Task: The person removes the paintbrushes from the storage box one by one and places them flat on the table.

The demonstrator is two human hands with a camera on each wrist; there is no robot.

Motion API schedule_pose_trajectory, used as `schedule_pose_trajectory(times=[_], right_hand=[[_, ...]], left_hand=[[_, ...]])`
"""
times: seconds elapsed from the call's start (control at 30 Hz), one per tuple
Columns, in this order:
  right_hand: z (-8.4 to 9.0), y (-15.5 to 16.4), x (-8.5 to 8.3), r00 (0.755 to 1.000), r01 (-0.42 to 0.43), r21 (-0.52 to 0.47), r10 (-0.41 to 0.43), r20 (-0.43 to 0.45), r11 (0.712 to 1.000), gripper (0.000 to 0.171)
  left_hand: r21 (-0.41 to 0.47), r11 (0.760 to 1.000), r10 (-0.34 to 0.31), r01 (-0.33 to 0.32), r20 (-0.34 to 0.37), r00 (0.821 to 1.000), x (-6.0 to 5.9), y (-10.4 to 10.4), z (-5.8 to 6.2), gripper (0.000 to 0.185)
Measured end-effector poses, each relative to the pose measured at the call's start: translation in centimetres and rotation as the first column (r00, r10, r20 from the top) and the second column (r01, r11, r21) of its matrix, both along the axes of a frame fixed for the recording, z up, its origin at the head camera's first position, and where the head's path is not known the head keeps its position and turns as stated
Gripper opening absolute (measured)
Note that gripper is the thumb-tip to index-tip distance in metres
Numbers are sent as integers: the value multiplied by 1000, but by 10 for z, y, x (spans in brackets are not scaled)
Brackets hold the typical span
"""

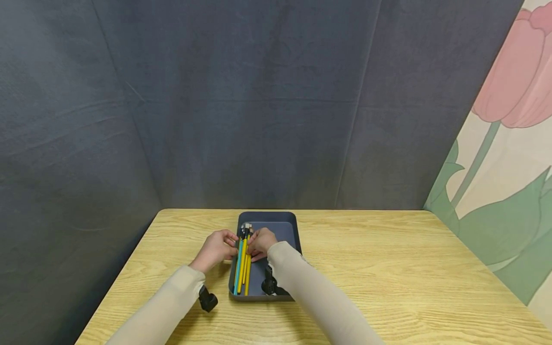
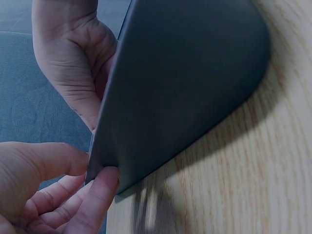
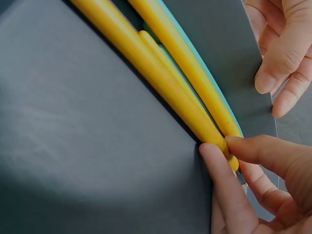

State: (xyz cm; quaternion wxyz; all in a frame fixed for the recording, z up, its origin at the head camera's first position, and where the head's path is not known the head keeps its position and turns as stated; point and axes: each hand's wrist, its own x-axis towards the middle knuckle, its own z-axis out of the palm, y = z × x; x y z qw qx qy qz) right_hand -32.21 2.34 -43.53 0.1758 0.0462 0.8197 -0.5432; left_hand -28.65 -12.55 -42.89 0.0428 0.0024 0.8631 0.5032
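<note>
A dark grey rectangular tray (image 1: 280,229) holds several slim paintbrushes along its left side, with yellow handles and a turquoise one (image 1: 238,269). Their dark ferrules and pale tips point to the far end. My left hand (image 1: 219,248) pinches the tray's left rim, thumb at the edge and a fingertip on the outer wall (image 2: 185,92). Inside the tray, my right hand (image 1: 262,241) pinches the rightmost yellow paintbrush (image 3: 161,90) near its ferrule, between thumb and forefinger. Other brushes lie right beside it, partly covered by the fingers.
The tray stands on a light wooden table (image 1: 366,258), near its far edge. Behind and to the left hangs a dark grey curtain (image 1: 258,120). A wall panel with a pink tulip (image 1: 509,72) stands on the right. Small black devices (image 1: 208,299) sit at both wrists.
</note>
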Motion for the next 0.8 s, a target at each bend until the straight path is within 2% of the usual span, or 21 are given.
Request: schedule_pose_trajectory(times=[0.5,0.7,0.8], right_hand=[[5,7,4,1000,-14,-23,15,27,1000,19],[12,16,-1,999,3,-57,0,46,998,17],[19,23,-5,999,-7,-82,11,53,997,23]], left_hand=[[16,1000,3,-3,-3,1000,0,0,-2,32],[22,1000,10,-9,-13,1000,1,0,0,33],[11,1000,9,-9,-8,1000,0,0,0,32]])
